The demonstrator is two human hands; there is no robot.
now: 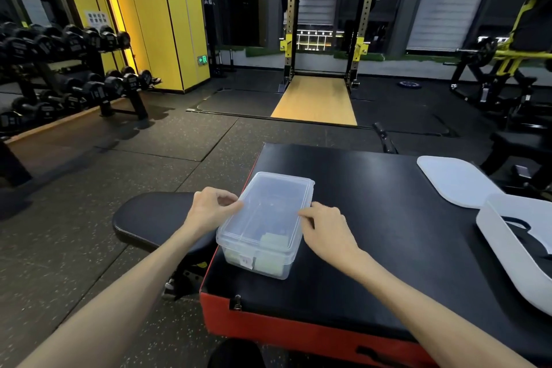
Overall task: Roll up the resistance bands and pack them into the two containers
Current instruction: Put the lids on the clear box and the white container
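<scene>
**A:** Where is the clear container (265,218) sitting?

**B:** It is sitting on the padded box (388,233), at the left edge of the black top and near the front left corner. Its long side is running away from the person.

**A:** How is it looking?

**B:** It is see-through plastic, rectangular with rounded corners, and its clear lid (277,188) is lying across the top. Pale green bands (270,240) are showing through at the end nearest the box's front edge. 1 small white sticker (245,261) is showing on that end wall.

**A:** And the 2 hands?

**B:** The left hand (210,208) is reaching in from beyond the box's left edge, its fingers curled and pinching the lid's left rim. The right hand (327,227) is reaching over the box top, its fingers curled onto the lid's right rim.

**A:** Anything else?

**B:** A white container (501,248) is standing at the box's right edge with a dark band (519,227) lying inside. A flat white lid (454,181) is lying just beyond it, toward the back right corner. A black bench (149,215) is standing just beside the box's left side.
</scene>
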